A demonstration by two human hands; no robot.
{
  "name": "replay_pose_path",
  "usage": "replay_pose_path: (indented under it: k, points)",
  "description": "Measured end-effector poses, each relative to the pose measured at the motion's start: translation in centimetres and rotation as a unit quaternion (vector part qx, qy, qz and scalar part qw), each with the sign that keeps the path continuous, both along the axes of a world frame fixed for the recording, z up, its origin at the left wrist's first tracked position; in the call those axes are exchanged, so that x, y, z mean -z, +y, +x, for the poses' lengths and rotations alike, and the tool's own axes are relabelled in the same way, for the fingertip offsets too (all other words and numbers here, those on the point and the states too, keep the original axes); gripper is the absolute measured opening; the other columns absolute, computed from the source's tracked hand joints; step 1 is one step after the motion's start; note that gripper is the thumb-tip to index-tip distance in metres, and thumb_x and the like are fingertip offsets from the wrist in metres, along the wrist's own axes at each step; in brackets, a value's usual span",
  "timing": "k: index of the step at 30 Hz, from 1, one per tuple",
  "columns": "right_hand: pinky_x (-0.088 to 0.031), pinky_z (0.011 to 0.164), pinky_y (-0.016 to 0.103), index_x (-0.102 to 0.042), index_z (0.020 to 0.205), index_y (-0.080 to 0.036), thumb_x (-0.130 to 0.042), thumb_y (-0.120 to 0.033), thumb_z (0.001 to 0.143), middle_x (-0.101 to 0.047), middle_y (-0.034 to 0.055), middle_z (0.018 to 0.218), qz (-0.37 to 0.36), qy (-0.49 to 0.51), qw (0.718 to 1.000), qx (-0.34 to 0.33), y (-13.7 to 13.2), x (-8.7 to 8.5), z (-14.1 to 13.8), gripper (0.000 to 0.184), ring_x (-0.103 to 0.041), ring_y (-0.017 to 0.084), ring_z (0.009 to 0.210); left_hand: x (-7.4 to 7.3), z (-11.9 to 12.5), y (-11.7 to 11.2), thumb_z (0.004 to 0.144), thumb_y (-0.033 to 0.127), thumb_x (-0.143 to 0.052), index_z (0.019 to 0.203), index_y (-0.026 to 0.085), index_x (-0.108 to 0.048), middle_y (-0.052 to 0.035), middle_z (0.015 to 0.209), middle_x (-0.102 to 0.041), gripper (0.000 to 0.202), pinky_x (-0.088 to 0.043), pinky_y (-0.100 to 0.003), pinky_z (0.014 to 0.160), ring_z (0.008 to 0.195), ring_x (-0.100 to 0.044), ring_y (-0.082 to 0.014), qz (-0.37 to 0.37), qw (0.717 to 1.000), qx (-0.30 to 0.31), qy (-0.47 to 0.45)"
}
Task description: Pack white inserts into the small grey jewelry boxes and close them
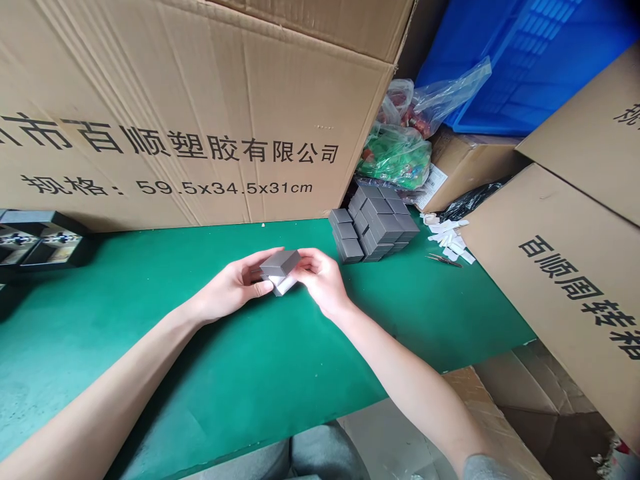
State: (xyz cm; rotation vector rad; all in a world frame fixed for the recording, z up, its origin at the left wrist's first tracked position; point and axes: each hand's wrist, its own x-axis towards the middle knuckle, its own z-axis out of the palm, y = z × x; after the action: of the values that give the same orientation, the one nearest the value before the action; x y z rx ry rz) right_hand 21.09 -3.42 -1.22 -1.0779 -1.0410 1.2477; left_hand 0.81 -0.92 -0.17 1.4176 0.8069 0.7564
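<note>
Over the middle of the green table, my left hand [235,283] and my right hand [323,280] meet around small dark grey rectangular blocks. The upper grey block [281,262] has a smooth flat top and lies between the fingertips of both hands. Below it shows a white surface [284,283] with a grey edge beneath, where my left thumb presses. Whether this is one piece or two stacked blocks I cannot tell. Both hands have their fingers closed on it. To the right stands a stack of similar grey blocks [383,223].
A large cardboard box [200,80] walls the back of the green table [225,387]. White paper strips [450,237] and tweezers [444,259] lie at the right. Behind are plastic bags [397,157] and a blue crate [495,80]. Black cases [43,240] sit at the left.
</note>
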Motion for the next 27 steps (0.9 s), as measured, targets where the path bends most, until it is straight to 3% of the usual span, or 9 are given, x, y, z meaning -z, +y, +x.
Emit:
replay_pose_path:
  k: [9,19,24,27]
  points:
    - [-0.059,0.080,0.034,-0.071,0.095,-0.020,-0.087,-0.034,0.067,-0.074,0.0040,0.087,0.006,0.002,1.000,0.007,0.0,-0.1,-0.1,0.035,-0.069,0.019,0.083,0.0,0.1,0.0,0.085,0.046,-0.078,0.150,0.023,-0.056,-0.0125,0.143,-0.066,0.072,-0.054,-0.044,0.106,0.124,-0.066,-0.0336,0.032,0.999,0.014,0.041]
    - [-0.059,0.081,0.034,-0.070,0.093,-0.020,-0.084,-0.032,0.071,-0.076,0.0042,0.088,0.019,-0.011,0.999,0.034,-0.4,0.2,-0.5,0.029,-0.071,0.020,0.083,0.4,-0.1,0.1,0.088,0.046,-0.075,0.151,0.022,-0.054,-0.0120,0.134,-0.071,0.071,-0.054,-0.043,0.104,0.118,-0.068,-0.0310,0.030,0.998,0.022,0.048]
    - [-0.059,0.083,0.035,-0.071,0.102,-0.020,-0.082,-0.036,0.077,-0.078,0.0057,0.093,0.051,-0.013,0.998,0.043,-0.8,0.2,-1.0,0.031,-0.073,0.022,0.088,0.5,0.0,0.1,0.083,0.042,-0.080,0.149,0.027,-0.054,-0.0102,0.133,-0.071,0.073,-0.056,-0.034,0.099,0.116,-0.069,-0.0263,0.004,1.000,-0.007,-0.008]
    - [-0.058,0.083,0.034,-0.072,0.106,-0.020,-0.079,-0.036,0.081,-0.077,0.0054,0.096,0.071,-0.031,0.995,0.055,-1.0,0.3,-1.3,0.031,-0.073,0.021,0.090,0.7,0.0,0.1,0.083,0.039,-0.082,0.142,0.027,-0.056,-0.0097,0.122,-0.075,0.066,-0.057,-0.034,0.097,0.110,-0.072,-0.0242,-0.031,0.998,-0.014,-0.044]
